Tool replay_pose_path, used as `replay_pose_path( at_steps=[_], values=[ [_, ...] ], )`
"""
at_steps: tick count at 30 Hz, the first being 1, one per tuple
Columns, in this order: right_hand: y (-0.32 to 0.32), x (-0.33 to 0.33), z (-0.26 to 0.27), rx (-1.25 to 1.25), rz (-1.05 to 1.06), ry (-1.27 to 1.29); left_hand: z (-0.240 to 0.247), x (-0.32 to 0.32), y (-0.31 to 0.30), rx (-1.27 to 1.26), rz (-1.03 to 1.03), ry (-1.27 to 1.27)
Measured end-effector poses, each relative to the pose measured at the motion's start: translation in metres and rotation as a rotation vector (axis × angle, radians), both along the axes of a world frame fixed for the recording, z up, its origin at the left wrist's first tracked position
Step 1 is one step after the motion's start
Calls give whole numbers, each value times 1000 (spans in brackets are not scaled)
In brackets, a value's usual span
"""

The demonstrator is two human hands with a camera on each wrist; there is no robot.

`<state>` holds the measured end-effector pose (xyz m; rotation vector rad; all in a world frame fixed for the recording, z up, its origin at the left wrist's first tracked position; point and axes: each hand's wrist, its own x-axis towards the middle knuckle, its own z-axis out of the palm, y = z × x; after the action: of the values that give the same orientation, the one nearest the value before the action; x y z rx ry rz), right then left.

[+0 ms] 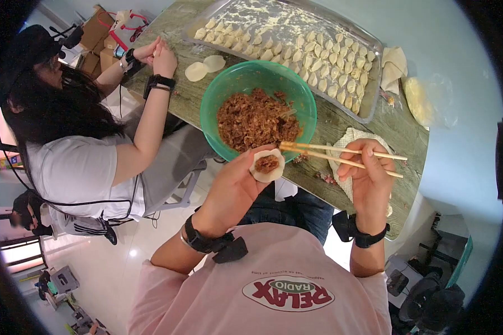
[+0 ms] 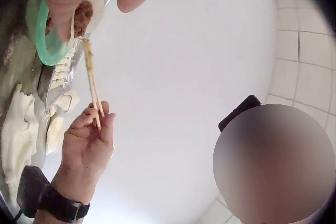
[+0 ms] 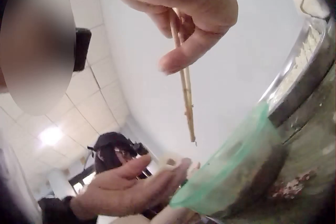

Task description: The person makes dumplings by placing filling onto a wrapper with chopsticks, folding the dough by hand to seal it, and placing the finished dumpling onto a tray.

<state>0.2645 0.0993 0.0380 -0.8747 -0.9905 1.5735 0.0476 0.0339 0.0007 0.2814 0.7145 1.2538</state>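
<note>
Wood-grain table (image 1: 332,120), pale wall (image 1: 464,111); on table: tray (image 1: 262,17) of dumplings (image 1: 318,64), green bowl (image 1: 307,106).
Left hand (image 1: 229,187), palm up beside bowl, fingers holding filled wrapper (image 1: 267,165); right hand (image 1: 371,178), raised, fingers pinching chopsticks (image 1: 313,148), tips near wrapper.

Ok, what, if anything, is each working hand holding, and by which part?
The right hand grips the chopsticks past their middle, nearer the ends away from the filled wrapper. The left hand supports that wrapper from underneath, on its fingers.
</note>
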Motion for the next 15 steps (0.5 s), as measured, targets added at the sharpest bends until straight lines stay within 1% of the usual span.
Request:
replay_pose_path(
  at_steps=[2, 3, 5, 6, 8, 12, 14, 15],
  values=[
    [3, -6, -5, 26, -90, -100, 1, -5, -2, 8, 4, 16],
    [4, -8, -11, 28, -92, -99, 2, -7, -3, 9, 2, 17],
    [10, -14, -29, 97, -5, -399, 6, -10, -4, 10, 19, -59],
    [13, -20, -39, 100, -8, -396, 7, -10, -5, 13, 16, -55],
    [18, -32, -56, 759, 90, -739, 7, -9, -7, 164, -21, 89],
    [12, -36, -63, 767, 131, -774, 14, -9, -11, 116, -13, 35],
    [4, -33, -54, 581, 84, -808, 13, -9, -13, 122, -54, 122],
    [0, -30, -53, 579, 82, -809, 14, -9, -13, 121, -56, 121]
  ],
)
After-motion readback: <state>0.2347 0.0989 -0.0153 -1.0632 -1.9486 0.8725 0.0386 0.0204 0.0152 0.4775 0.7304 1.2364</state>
